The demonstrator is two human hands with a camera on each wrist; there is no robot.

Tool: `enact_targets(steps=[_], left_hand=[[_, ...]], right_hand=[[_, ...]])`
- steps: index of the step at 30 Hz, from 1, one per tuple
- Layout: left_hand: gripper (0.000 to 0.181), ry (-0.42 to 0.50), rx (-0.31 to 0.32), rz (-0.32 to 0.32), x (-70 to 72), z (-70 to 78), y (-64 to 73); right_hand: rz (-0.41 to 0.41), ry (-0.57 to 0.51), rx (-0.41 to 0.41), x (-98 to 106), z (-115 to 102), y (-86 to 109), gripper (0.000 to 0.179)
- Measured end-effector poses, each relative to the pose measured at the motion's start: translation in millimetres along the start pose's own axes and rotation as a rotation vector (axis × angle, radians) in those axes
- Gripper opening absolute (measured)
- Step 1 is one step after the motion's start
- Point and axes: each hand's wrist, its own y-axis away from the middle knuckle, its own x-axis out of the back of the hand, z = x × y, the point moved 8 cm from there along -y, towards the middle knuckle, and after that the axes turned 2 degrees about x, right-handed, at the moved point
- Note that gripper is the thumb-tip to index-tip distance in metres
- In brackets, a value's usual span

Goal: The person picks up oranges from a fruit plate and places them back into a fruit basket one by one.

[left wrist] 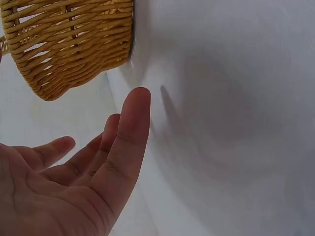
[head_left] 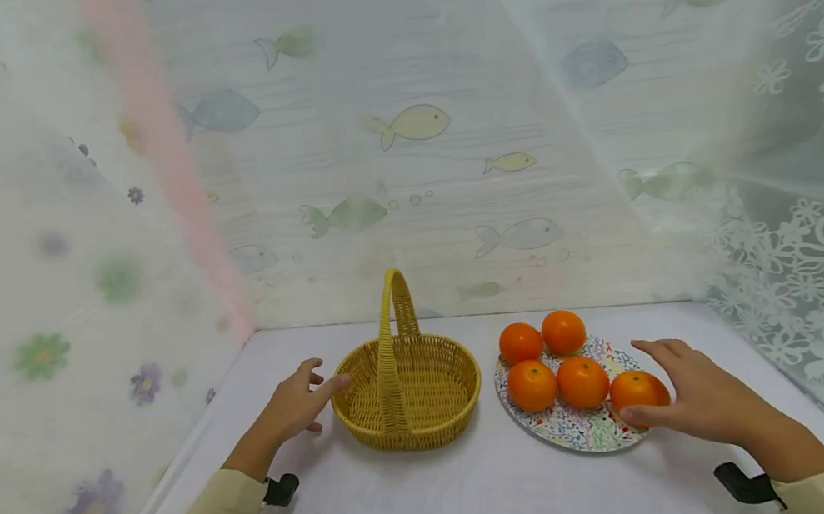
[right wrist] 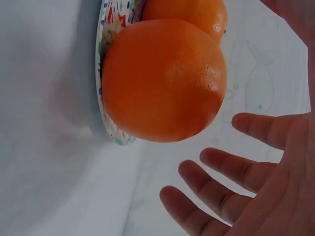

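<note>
A yellow woven basket (head_left: 431,437) with a tall arched handle stands mid-table. My left hand (head_left: 295,403) is at its left side, fingers spread and relaxed; the thumb overlaps the rim in the head view. In the left wrist view, the fingers (left wrist: 130,123) hang below the basket wall (left wrist: 74,44) with nothing in them. Several oranges sit on a round, colourfully patterned plate (head_left: 589,437) to the right. Beside the rightmost orange (head_left: 635,389) is my right hand (head_left: 705,394), loosely spread around its right side. The right wrist view shows a gap between the fingers and that orange (right wrist: 162,81).
A white cloth (head_left: 475,493) covers the table. Behind it hangs a curtain (head_left: 422,206) printed with fish, and flowered sheets (head_left: 75,351) close in the left and right sides. A dark wrist mount (head_left: 741,484) sits under the right wrist.
</note>
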Motion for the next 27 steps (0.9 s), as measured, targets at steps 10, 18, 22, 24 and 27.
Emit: enact_targets(steps=[10, 18, 22, 24, 27], left_hand=[[0.088, 0.257, 0.021, -0.037, -8.9, -3.7, -4.7], [0.074, 0.495, 0.049, -0.091, -17.4, -9.1, -10.1], [0.071, 0.562, 0.048, -0.107, -21.8, -11.9, -11.0], [0.070, 0.594, 0.050, -0.112, -23.7, -12.8, -10.8], [0.070, 0.635, 0.058, -0.118, -26.4, -14.1, -10.4]], right_hand=[[0.045, -0.128, -0.030, -3.0, 13.7, 0.2, 0.097], [0.027, -0.195, -0.059, -10.6, 19.8, -1.5, 0.091], [0.029, -0.209, -0.064, -10.8, 19.5, -1.7, 0.089], [0.024, -0.209, -0.067, -12.1, 19.4, -1.9, 0.088], [0.021, -0.210, -0.077, -15.1, 20.3, -1.5, 0.088]])
